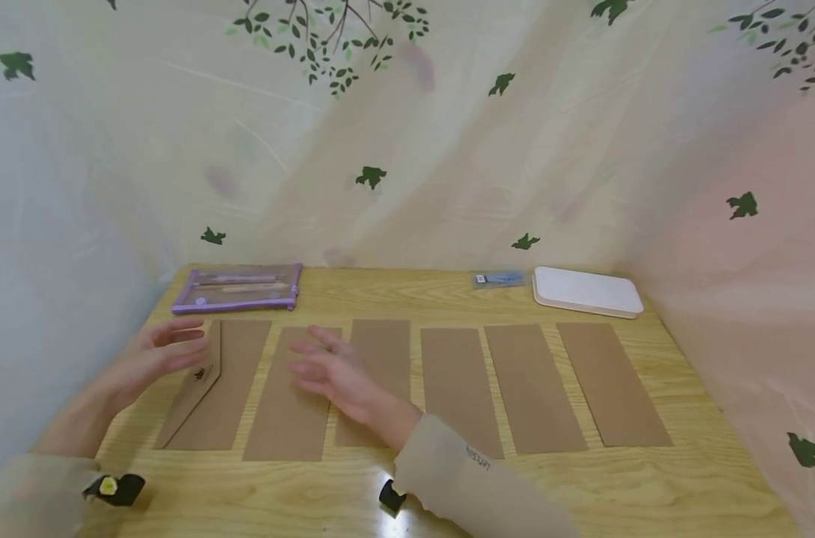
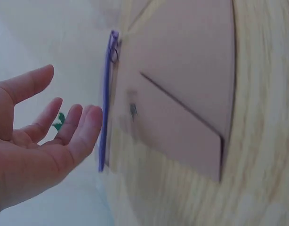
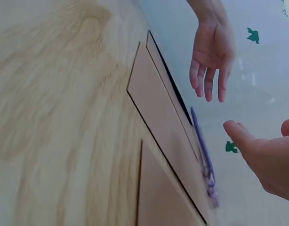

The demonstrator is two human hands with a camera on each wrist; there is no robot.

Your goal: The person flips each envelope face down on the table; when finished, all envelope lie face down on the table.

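A row of brown paper envelopes lies across the wooden table. The leftmost envelope (image 1: 235, 396) has its pointed flap and a small dark mark facing up. The second envelope (image 1: 287, 422) and third envelope (image 1: 383, 347) show plain faces. My left hand (image 1: 145, 362) hovers at the leftmost envelope's left side, fingers loosely bent around nothing. In the left wrist view, the left hand (image 2: 50, 143) is apart from the flap. Over the second and third envelopes, my right hand (image 1: 340, 377) is raised with fingers spread, holding nothing. The right wrist view shows the right hand (image 3: 274, 157) above the envelopes.
At the back left lies a clear pouch with purple edging (image 1: 235, 305), pencils inside. A small blue packet (image 1: 504, 279) and a white case (image 1: 587, 291) lie at the back right. More plain envelopes (image 1: 535, 392) continue rightward. Cloth printed with leaves (image 1: 407, 149) hangs behind the table.
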